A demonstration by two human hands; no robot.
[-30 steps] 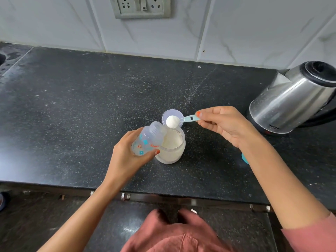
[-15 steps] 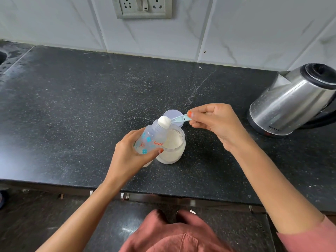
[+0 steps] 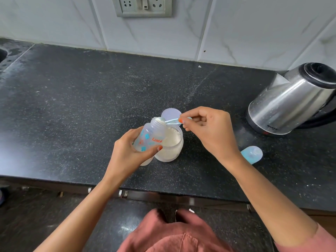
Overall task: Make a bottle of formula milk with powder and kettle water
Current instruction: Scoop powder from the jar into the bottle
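Observation:
My left hand (image 3: 128, 151) grips a clear baby bottle (image 3: 150, 136) with orange and blue print, tilted so its open mouth points up and to the right. My right hand (image 3: 207, 129) pinches the handle of a small light-blue scoop (image 3: 168, 121). The scoop's bowl is turned over at the bottle's mouth, with white powder at the rim. Right behind the bottle stands an open jar of white formula powder (image 3: 172, 142) on the black counter. A steel electric kettle (image 3: 294, 101) sits at the right.
The jar's pale round lid (image 3: 170, 113) lies just behind the jar. A light-blue bottle cap with teat (image 3: 251, 154) lies on the counter (image 3: 72, 106) to the right of my right wrist. A wall socket (image 3: 143, 6) is on the tiled wall behind.
My right hand carried the heaped scoop leftward from above the jar to the bottle's mouth and turned it over there. The left hand kept the bottle tilted.

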